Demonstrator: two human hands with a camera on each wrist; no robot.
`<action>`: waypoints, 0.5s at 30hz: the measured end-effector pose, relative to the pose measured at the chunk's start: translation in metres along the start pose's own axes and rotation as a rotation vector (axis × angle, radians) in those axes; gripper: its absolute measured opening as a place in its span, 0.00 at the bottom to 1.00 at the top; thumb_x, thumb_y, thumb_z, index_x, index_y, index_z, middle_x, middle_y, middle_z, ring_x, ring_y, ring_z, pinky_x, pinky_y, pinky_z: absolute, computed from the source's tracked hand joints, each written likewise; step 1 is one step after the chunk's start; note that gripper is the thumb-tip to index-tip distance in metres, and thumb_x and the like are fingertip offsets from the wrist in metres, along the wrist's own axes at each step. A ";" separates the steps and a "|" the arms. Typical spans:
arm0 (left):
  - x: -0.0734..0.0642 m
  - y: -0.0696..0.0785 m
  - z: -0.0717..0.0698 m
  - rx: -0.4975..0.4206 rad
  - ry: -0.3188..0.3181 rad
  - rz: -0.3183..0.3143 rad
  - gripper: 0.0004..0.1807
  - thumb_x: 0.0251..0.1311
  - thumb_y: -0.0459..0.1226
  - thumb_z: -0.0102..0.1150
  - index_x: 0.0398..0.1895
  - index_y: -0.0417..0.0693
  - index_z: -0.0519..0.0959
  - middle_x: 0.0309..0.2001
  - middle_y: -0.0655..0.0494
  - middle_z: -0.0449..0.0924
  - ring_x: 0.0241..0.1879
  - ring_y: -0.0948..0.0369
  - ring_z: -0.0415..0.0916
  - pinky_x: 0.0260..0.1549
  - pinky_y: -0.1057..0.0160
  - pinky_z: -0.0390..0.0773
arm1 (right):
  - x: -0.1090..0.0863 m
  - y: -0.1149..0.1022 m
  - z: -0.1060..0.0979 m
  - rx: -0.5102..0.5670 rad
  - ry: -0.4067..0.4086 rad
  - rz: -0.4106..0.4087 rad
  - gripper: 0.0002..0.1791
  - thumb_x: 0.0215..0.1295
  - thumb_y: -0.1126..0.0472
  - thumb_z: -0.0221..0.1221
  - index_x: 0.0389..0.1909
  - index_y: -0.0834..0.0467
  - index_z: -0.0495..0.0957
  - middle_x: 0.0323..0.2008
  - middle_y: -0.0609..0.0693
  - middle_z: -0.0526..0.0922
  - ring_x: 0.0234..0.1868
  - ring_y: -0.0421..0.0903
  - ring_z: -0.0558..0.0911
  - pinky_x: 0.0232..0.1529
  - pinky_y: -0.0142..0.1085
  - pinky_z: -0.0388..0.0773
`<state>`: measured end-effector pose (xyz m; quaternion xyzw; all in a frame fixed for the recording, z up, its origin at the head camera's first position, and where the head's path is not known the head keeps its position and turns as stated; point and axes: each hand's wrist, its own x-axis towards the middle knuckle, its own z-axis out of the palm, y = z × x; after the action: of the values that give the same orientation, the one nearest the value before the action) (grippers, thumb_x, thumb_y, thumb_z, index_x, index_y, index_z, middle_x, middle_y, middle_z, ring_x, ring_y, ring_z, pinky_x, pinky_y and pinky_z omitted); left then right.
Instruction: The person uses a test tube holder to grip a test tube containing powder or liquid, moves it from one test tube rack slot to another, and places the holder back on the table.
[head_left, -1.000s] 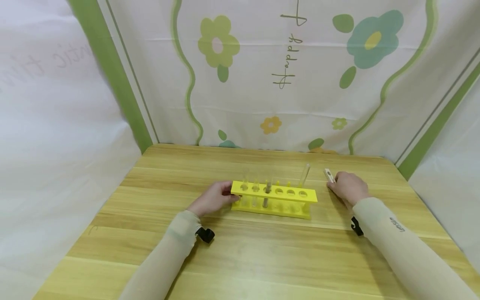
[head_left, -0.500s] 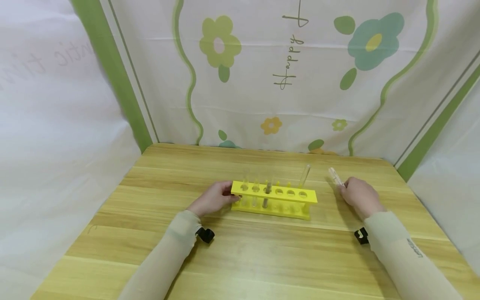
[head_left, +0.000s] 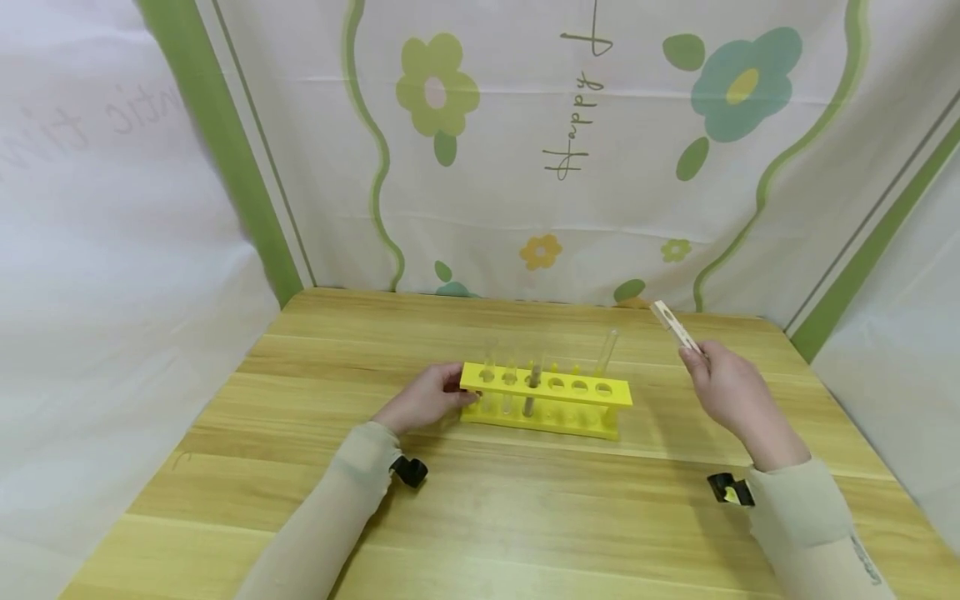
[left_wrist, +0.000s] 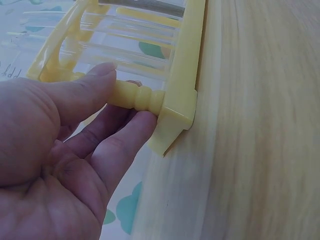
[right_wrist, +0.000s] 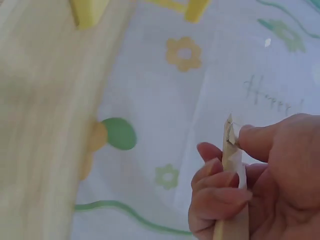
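A yellow test tube rack (head_left: 546, 423) stands on the wooden table. My left hand (head_left: 422, 398) holds its left end, with thumb and fingers around the ridged end post (left_wrist: 127, 95) in the left wrist view. Clear test tubes (head_left: 510, 367) fill the leftmost holes, and the third hole carries a tube with dark contents (head_left: 529, 407). Another clear tube (head_left: 606, 353) leans upward behind the right end. To the right of the rack, my right hand (head_left: 731, 396) grips a wooden test tube clamp (head_left: 674, 325), raised over the table. Its metal spring (right_wrist: 229, 131) shows near my thumb.
The wooden tabletop (head_left: 480, 517) extends in front of the rack and to both sides. A white curtain (head_left: 480, 183) with printed flowers hangs along the back edge, and white cloth hangs at both sides.
My right hand has lifted the test tube clamp up off the table and moved a little right, with the clamp's far end now higher. The left hand and rack have stayed in place.
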<state>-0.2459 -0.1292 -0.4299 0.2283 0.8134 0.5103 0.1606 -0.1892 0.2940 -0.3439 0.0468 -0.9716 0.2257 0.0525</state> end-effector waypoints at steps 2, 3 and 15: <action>0.000 0.000 0.000 0.004 0.003 -0.002 0.04 0.69 0.36 0.59 0.44 0.50 0.77 0.43 0.55 0.82 0.44 0.57 0.80 0.41 0.57 0.80 | -0.005 -0.011 -0.004 0.002 0.004 -0.027 0.27 0.80 0.43 0.34 0.42 0.63 0.69 0.20 0.52 0.66 0.18 0.48 0.65 0.18 0.40 0.63; 0.000 0.000 0.000 0.004 0.004 -0.003 0.04 0.69 0.36 0.59 0.44 0.50 0.77 0.42 0.54 0.82 0.44 0.57 0.79 0.41 0.57 0.80 | -0.008 -0.016 -0.005 0.002 0.004 -0.043 0.27 0.80 0.43 0.35 0.41 0.62 0.69 0.20 0.52 0.65 0.17 0.48 0.64 0.17 0.39 0.62; 0.000 -0.001 0.000 0.013 -0.005 0.005 0.07 0.70 0.36 0.59 0.48 0.53 0.78 0.46 0.55 0.82 0.45 0.58 0.79 0.41 0.60 0.80 | -0.028 -0.060 0.001 -0.049 0.089 -0.238 0.19 0.80 0.48 0.44 0.34 0.57 0.70 0.15 0.46 0.61 0.13 0.41 0.59 0.14 0.34 0.59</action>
<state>-0.2462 -0.1295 -0.4306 0.2330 0.8156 0.5050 0.1600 -0.1551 0.2420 -0.3225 0.1505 -0.9611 0.1960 0.1231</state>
